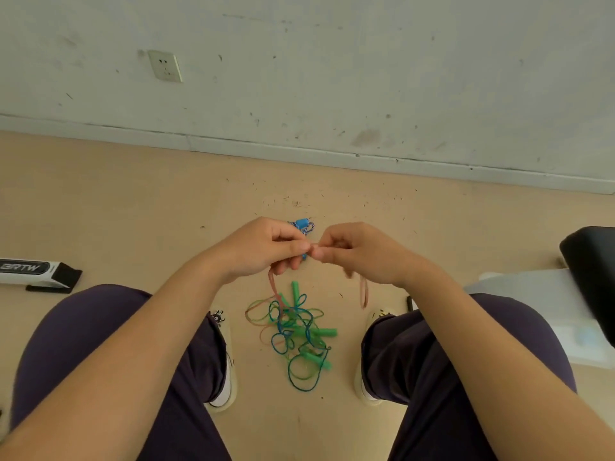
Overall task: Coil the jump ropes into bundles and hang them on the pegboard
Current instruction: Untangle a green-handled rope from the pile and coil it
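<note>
My left hand (266, 249) and my right hand (356, 252) meet above the floor, both pinching a pinkish-brown jump rope (274, 287). One loop of it hangs below the left hand, another (363, 294) below the right wrist. Between my feet lies a tangled pile of green and blue ropes (296, 334) with green handles. A blue handle with a blue-and-white cord (304, 225) shows just behind my fingers. No pegboard is in view.
My knees in dark trousers flank the pile, with light shoes (224, 377) on the tan floor. A white and black case (36, 272) lies at left. A black seat (592, 271) and a white object sit at right. The wall has a socket (165, 65).
</note>
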`<state>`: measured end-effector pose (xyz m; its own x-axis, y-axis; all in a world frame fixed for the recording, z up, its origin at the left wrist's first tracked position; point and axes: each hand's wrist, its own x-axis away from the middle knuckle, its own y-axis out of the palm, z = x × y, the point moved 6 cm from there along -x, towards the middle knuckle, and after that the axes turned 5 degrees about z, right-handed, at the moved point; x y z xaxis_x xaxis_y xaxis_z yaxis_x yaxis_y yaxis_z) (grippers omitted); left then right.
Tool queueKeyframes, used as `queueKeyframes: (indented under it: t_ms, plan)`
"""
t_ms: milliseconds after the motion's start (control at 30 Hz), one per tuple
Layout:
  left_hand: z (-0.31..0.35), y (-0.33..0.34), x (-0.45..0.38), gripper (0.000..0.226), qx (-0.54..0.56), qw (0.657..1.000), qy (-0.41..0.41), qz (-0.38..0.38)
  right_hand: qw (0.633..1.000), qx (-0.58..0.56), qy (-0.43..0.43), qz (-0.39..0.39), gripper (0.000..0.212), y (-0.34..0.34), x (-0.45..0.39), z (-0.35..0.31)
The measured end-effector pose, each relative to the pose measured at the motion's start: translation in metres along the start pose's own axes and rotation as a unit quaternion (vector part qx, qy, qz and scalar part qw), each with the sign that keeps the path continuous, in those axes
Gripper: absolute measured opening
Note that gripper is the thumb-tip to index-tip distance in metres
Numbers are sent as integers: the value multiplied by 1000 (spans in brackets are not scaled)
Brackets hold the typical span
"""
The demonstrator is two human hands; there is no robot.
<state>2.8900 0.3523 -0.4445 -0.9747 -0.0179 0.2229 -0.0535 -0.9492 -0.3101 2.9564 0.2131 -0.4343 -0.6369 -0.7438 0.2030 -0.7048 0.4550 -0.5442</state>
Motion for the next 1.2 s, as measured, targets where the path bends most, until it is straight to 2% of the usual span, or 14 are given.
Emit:
queueKeyframes:
  t_ms: [100, 167, 233, 333, 467, 633, 733, 833, 900, 967, 1100, 1200]
  plan:
    - [-10, -14, 3, 17, -29, 998, -42, -48, 998, -48, -17, 35, 19, -12, 3, -3]
    - [-19, -22, 6, 18, -119, 988, -71, -71, 993, -93, -35, 68, 19, -23, 5, -4]
    - [-24, -30, 8, 22, -182, 978, -80, -56, 993, -90, -41, 65, 19, -28, 6, -3]
    - [-13, -29, 7, 25, -116, 993, -30, -21, 994, -104, -33, 14, 18, -24, 8, -2]
    - [0, -1, 6, 26, -3, 999, 5, -49, 993, -115, -26, -23, 20, -7, 8, -9]
    - [-5, 10, -1, 27, -47, 998, 10, -43, 998, 39, 32, -48, 30, 5, 4, -2]
    - [-9, 9, -4, 23, -75, 996, -2, -41, 995, 92, 14, -35, 31, 0, 5, -2]
    - [-15, 8, -3, 18, -109, 991, -23, -73, 999, -22, 2, 37, 30, -16, 5, -3]
    - [-16, 2, -2, 20, -115, 991, -38, -64, 991, -101, -4, 93, 32, -31, 5, 0]
    - [-12, -7, -1, 22, -89, 995, -26, -33, 987, -103, -16, 121, 37, -42, 6, 1]
    - [-1, -6, 3, 19, -1, 1000, 16, -26, 989, -119, -16, 84, 44, -38, 7, 0]
    - [3, 8, 2, 17, -7, 999, 45, -22, 993, -107, -17, 50, 40, -17, 5, -5]
